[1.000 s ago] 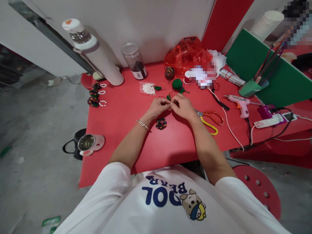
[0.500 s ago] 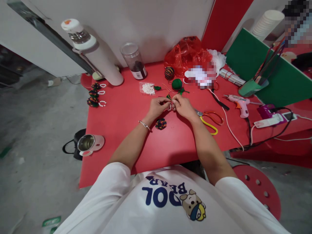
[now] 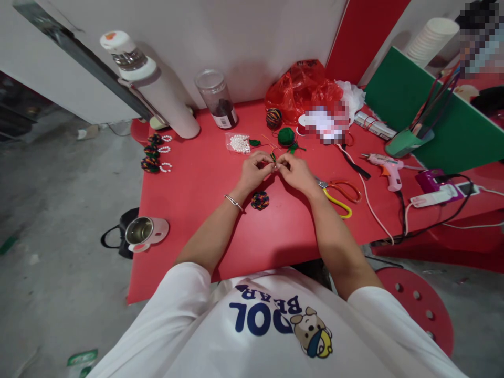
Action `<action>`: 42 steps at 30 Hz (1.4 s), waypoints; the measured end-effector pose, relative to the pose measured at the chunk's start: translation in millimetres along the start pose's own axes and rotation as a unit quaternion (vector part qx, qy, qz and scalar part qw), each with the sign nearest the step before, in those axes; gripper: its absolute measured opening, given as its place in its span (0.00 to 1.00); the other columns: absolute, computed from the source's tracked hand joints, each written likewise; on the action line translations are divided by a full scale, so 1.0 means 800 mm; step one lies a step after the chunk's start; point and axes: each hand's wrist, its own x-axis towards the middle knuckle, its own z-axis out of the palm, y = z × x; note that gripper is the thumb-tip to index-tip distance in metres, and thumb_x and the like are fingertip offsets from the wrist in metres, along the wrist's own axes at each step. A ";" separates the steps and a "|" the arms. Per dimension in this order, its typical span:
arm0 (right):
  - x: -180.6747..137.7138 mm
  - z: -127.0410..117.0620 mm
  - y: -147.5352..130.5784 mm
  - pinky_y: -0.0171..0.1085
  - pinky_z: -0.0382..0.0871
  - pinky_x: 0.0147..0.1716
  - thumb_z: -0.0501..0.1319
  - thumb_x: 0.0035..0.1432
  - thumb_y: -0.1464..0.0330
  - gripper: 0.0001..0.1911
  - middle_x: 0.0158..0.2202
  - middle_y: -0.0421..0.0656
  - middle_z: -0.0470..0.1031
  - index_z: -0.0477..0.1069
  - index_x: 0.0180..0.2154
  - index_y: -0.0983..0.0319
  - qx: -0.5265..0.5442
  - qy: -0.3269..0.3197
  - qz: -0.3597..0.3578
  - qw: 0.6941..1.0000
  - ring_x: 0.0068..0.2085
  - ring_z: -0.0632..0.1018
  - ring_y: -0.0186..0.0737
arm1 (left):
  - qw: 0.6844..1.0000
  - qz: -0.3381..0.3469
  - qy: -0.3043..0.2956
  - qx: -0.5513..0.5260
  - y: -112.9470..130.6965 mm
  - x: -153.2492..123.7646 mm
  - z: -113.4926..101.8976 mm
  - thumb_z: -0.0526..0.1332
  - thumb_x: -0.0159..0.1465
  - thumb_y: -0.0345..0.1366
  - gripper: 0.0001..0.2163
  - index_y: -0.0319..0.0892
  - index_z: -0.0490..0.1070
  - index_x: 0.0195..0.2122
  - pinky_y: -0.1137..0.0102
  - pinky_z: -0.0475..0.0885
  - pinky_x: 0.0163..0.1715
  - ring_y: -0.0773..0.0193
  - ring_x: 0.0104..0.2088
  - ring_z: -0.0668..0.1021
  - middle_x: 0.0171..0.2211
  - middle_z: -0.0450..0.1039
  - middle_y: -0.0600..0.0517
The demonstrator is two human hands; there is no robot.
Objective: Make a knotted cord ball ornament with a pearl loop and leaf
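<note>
My left hand (image 3: 255,170) and my right hand (image 3: 293,170) meet over the table, both closed in a pinch with fingertips almost touching. Between them is a small string of white beads (image 3: 275,166), mostly covered by the fingers; only a pale speck shows. Multicoloured yarn ends (image 3: 273,156) stick out just beyond the fingertips. On the table below my left hand lies a multicoloured yarn ball (image 3: 260,200). Past the hands are a bag of white pearl beads (image 3: 239,143) and a ball of green yarn (image 3: 286,137).
Scissors (image 3: 340,197) lie right of my right forearm, with a pink glue gun (image 3: 389,168) and cables beyond. Several bead loops with yarn balls (image 3: 151,152) line the left edge, near a mug (image 3: 157,231) and a tall white bottle (image 3: 169,100). A red plastic bag (image 3: 303,89) sits behind.
The bead string that hung below my fingertips is now mostly hidden. My right hand has shifted slightly, and its fingertips point more toward the left hand's.
</note>
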 end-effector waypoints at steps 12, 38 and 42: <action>-0.005 -0.001 -0.009 0.37 0.70 0.38 0.65 0.60 0.69 0.08 0.37 0.43 0.85 0.83 0.40 0.61 0.019 0.003 -0.033 0.999 0.36 0.79 0.39 | 0.975 -0.130 -0.035 -0.175 -0.001 -0.002 0.000 0.69 0.51 0.32 0.05 0.39 0.75 0.23 0.73 0.72 0.31 0.70 0.31 0.76 0.44 0.80 0.47; -0.003 0.003 -0.008 0.38 0.72 0.39 0.66 0.62 0.67 0.07 0.37 0.44 0.85 0.83 0.38 0.60 0.018 0.041 -0.052 0.998 0.36 0.81 0.41 | 0.952 -0.190 -0.056 -0.235 0.002 0.000 -0.006 0.73 0.49 0.41 0.11 0.42 0.80 0.31 0.71 0.48 0.18 0.75 0.18 0.57 0.23 0.73 0.54; -0.003 0.002 -0.009 0.38 0.72 0.41 0.64 0.62 0.69 0.07 0.36 0.44 0.85 0.82 0.35 0.60 0.015 0.049 -0.046 0.998 0.37 0.81 0.41 | 0.956 -0.190 -0.045 -0.219 -0.004 0.000 -0.004 0.74 0.51 0.42 0.11 0.42 0.80 0.31 0.70 0.48 0.18 0.76 0.17 0.57 0.29 0.78 0.53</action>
